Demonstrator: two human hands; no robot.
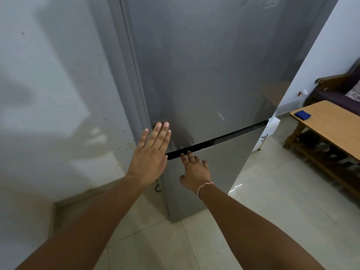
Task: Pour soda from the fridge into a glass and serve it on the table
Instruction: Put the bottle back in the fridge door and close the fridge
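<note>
A tall grey fridge (pixel 210 65) stands straight ahead with both doors closed. A black gap (pixel 224 140) runs between the upper and lower door. My left hand (pixel 151 152) lies flat, fingers spread, on the lower left corner of the upper door. My right hand (pixel 194 170) rests on the lower door, its fingertips at the black gap. Neither hand holds anything. No soda or glass is in sight. A wooden table (pixel 331 125) stands at the right.
A white wall (pixel 54 94) runs close along the fridge's left side. A blue cloth (pixel 302 114) lies on the table's near corner. Behind the table is a dark sofa (pixel 335 94). Pale floor tiles (pixel 263 201) spread between fridge and table.
</note>
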